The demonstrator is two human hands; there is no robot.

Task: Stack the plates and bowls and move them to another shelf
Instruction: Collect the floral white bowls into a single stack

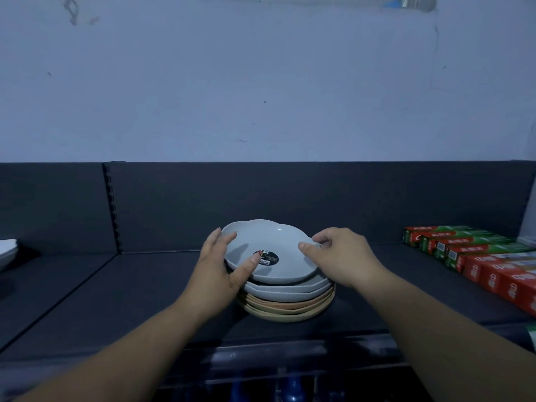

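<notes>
A stack of plates (pixel 287 303) sits on the dark top shelf (pixel 116 285), with tan and peach plates below and pale grey scalloped ones above. The top grey plate (pixel 275 245) carries a round black sticker and is tilted slightly. My left hand (pixel 220 268) grips its left rim, thumb lying inside near the sticker. My right hand (pixel 339 256) pinches its right rim with thumb and fingers. Both forearms reach in from the bottom of the view.
Red and green boxes (pixel 470 253) line the shelf's right side. White dishes (pixel 7 249) peek in at the far left edge. A dark back panel and a pale wall rise behind. A lower shelf with blue items (pixel 293 387) shows below the front edge.
</notes>
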